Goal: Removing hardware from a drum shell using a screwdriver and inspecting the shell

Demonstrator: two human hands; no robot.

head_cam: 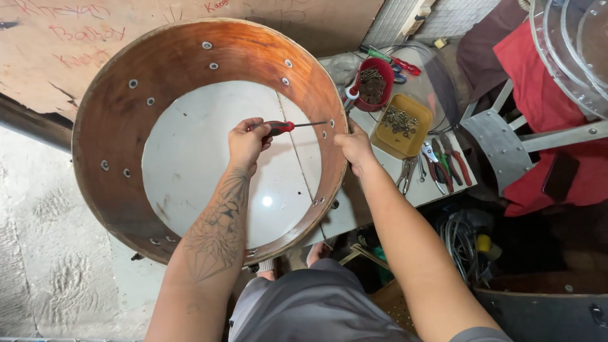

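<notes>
Two hands work inside the wooden drum shell (114,126) on the table (437,183). Left hand (246,143) grips a red-handled screwdriver (288,126), shaft lying level, tip pointing right toward the shell's right wall, where the right hand (354,147) clasps the rim.

You are working under even, fairly bright light from overhead; a small white glare spot sits on the pale tabletop (209,145) inside the wooden drum shell (114,126). Shadows stay soft and short beneath your left hand (247,142) and right hand (354,147). The lower right corner falls into deep shade. Focus holds sharp at centre, while the wide lens bends and stretches the frame's edges, notably your forearms.
</notes>
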